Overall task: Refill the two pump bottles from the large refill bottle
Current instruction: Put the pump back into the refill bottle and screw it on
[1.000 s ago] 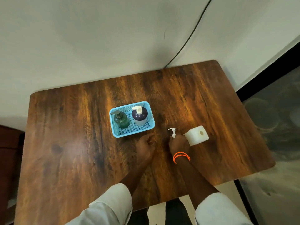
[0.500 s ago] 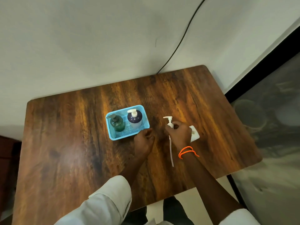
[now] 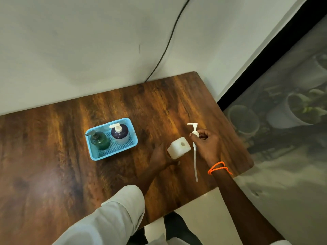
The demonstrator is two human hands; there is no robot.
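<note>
A white square refill bottle [image 3: 178,147] stands on the wooden table [image 3: 53,174] with its round mouth uncovered. My left hand [image 3: 161,157] grips its near left side. To its right, my right hand [image 3: 207,144] pinches the collar of a white pump head [image 3: 194,131], lifted clear of the bottle, its long dip tube [image 3: 195,165] hanging down toward me. Left of the refill bottle, a blue mesh basket [image 3: 113,152] holds a green pump bottle [image 3: 100,140] and a dark purple pump bottle [image 3: 120,134] with a white pump.
The table's right edge runs close beside my right hand. A black cable [image 3: 166,45] drops down the wall behind the table. Beyond the right edge a glass panel [image 3: 283,112] shows white pots.
My right hand has pulled the pump and its tube out of the refill bottle and carried them to the right. The bottle's open mouth now shows. My left hand stays on the bottle.
</note>
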